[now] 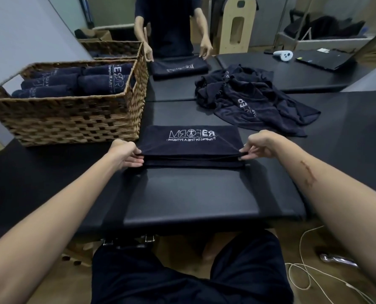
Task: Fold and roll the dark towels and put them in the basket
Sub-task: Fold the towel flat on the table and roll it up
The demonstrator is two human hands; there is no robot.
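Counter [189, 200] padding, black and bare, lies between me and the folded towel [191, 145], so I have room to draw the fold my way. Woven basket [73, 119] stands just left of that towel, half filled with rolls; the loose towel pile [255, 99] lies beyond it to the right. My left hand [125, 153] and right hand [259, 144] each pinch a near corner of the top layer, fingers closed on cloth. I'd keep both corners level before rolling.

Two wicker baskets [73, 119] [110, 48] are seen; six rolled towels [51, 81] are counted in the nearer. Two folded towels [191, 143] [179, 68], one towel heap [255, 97], two persons, one controller [283, 55] and one laptop [323, 59] are shown.
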